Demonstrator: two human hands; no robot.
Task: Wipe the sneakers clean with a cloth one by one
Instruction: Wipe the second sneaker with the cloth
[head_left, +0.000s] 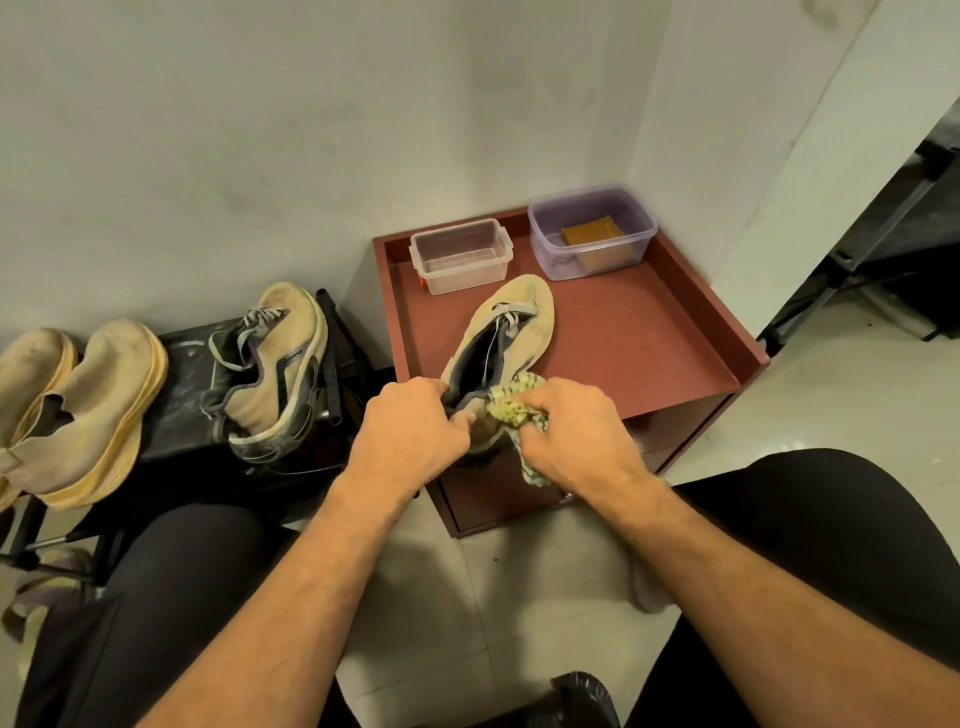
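1. Pale, scuffed walls meet in a corner behind a reddish-brown wooden table with a raised rim (691, 332); inspection starts at the grips and works outward.
2. Left hand (410, 426): grip closed on the heel collar of the worn beige mesh sneaker with grey laces (511, 322), fingers curled over its dark opening.
3. Right hand (576, 431): grip closed on a crumpled yellow-green patterned cloth (511, 405), bunched against the sneaker's heel on its right side; a tail of cloth hangs below the hand.
4. Location: the sneaker's toe rests on the table top, pointing toward the wall; its heel overhangs the near edge, carried by the left hand.
5. Handling, as judged: the sneaker looks light, with a soft upper that would give under pressure; the firmer heel or the sole seems the sound place to hold. The cloth is limp and needs bunching to press.
6. Pose: both forearms reach forward from a seated position, wrists close together.
7. Behind the toe stand a clear rectangular plastic box (460, 257) and a purple-tinted plastic tub holding a brown block (592, 231).
8. Left of the table, a black rack (182, 395) carries a matching beige sneaker (280, 364) and a pair of tan slip-on shoes with yellow soles (72, 405); these presumably await wiping.
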